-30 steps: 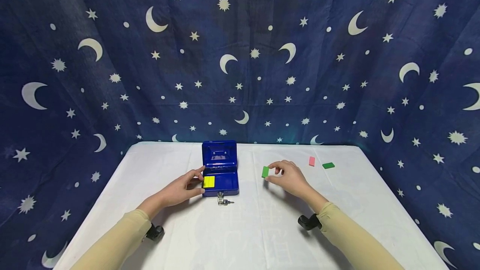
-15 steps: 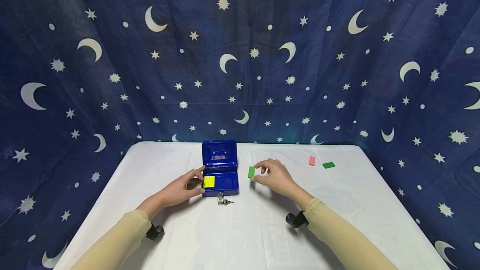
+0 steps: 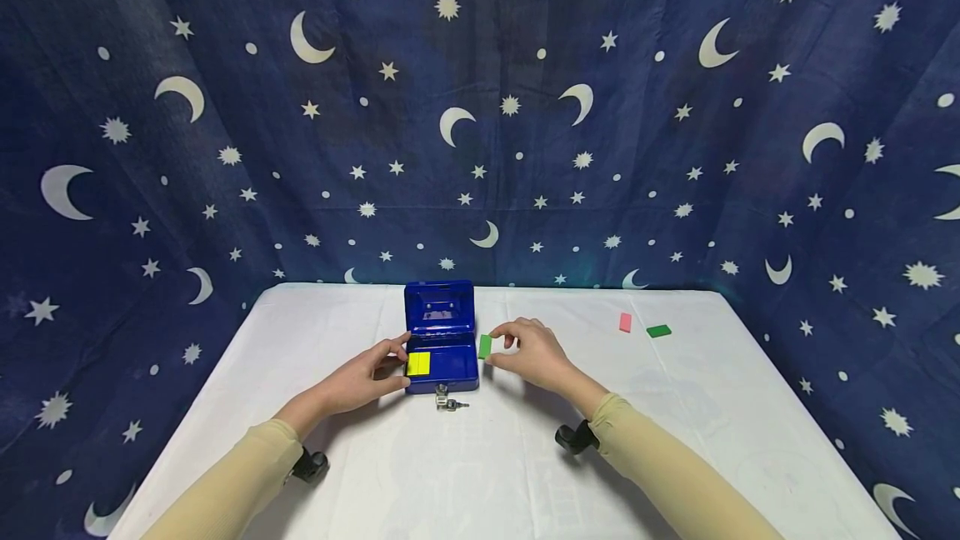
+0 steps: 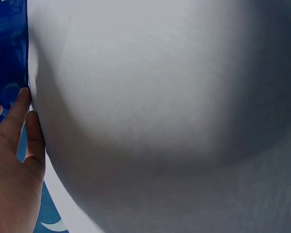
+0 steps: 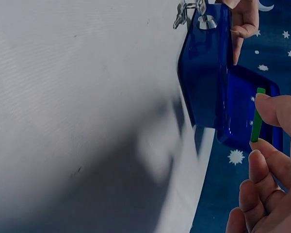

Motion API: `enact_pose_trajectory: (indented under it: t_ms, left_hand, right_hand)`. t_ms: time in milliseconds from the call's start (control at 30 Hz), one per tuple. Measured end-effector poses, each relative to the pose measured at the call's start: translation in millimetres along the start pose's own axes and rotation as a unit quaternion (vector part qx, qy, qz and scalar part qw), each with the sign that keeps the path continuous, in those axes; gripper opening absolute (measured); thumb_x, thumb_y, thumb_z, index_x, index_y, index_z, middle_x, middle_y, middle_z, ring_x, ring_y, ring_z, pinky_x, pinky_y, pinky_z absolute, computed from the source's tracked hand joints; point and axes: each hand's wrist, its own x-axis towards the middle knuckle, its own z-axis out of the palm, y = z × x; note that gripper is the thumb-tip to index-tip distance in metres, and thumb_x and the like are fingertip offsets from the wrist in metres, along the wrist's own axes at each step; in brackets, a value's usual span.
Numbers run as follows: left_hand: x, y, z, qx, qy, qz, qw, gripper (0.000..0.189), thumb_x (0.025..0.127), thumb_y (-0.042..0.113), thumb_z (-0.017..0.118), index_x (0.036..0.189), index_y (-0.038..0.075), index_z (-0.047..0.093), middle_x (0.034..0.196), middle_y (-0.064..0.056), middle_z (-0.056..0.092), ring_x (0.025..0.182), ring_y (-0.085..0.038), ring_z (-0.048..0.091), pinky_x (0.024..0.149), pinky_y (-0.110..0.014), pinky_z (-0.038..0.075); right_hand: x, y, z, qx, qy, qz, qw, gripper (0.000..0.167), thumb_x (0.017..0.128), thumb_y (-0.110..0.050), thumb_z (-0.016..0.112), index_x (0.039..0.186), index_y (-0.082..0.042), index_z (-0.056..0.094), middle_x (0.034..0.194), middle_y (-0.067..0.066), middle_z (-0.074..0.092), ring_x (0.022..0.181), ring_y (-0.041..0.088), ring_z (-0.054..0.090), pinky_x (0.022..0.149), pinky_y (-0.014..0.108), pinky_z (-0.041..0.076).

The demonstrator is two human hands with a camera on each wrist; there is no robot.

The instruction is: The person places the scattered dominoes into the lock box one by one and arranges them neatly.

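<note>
A small blue cash box (image 3: 453,372) stands with its lid raised, two yellow domino-like blocks (image 3: 418,363) side by side at its inner left. My left hand (image 3: 367,375) rests against the left side of the box, thumb near the front corner and index finger near the hinge. In the left wrist view its fingers (image 4: 20,102) lie fairly straight against the blue wall. Just beyond the right side of the box, my right hand (image 3: 531,354) pinches a green domino-like block (image 3: 485,347) by its ends between thumb and fingers. The right wrist view shows that green block (image 5: 257,116) edge-on.
Keys (image 3: 455,404) hang from the lock (image 3: 441,393) on the front of the box. Farther right on the white tablecloth (image 3: 525,473) lie a pink block (image 3: 626,322) and another green block (image 3: 659,331). A dark blue star-and-moon curtain (image 3: 480,148) closes off the back and sides.
My right hand has carried the green block leftward across the table, from well right of the box to close beside its right wall. The left hand stays put on the box.
</note>
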Motion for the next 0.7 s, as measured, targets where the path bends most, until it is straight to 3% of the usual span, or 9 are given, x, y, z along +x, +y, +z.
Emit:
enact_pose_trajectory:
  t_ms: [400,700]
  left_hand:
    - [-0.7,-0.3,-0.2,0.0,0.0,-0.003,1.0,0.039,0.094,0.042,0.073,0.118,0.021,0.05,0.166,0.007,0.026,0.14,-0.026,0.047,0.117,-0.049,0.035]
    - [-0.1,0.0,-0.2,0.003,0.001,-0.003,1.0,0.039,0.094,0.041,0.074,0.117,0.022,0.051,0.165,0.007,0.026,0.14,-0.027,0.047,0.117,-0.048,0.035]
  right_hand:
    - [10.2,-12.7,14.2,-0.014,-0.022,-0.01,0.9996,0.039,0.081,-0.044,0.081,0.113,-0.024,0.074,0.086,-0.009,0.057,0.084,0.014,0.048,0.075,0.035,0.039]
    - [16.8,-26.4,24.5,-0.027,-0.041,-0.021,0.9986,0.041,0.081,-0.044,0.082,0.116,-0.023,0.074,0.093,0.003,0.064,0.087,0.017,0.046,0.078,0.037,0.038]
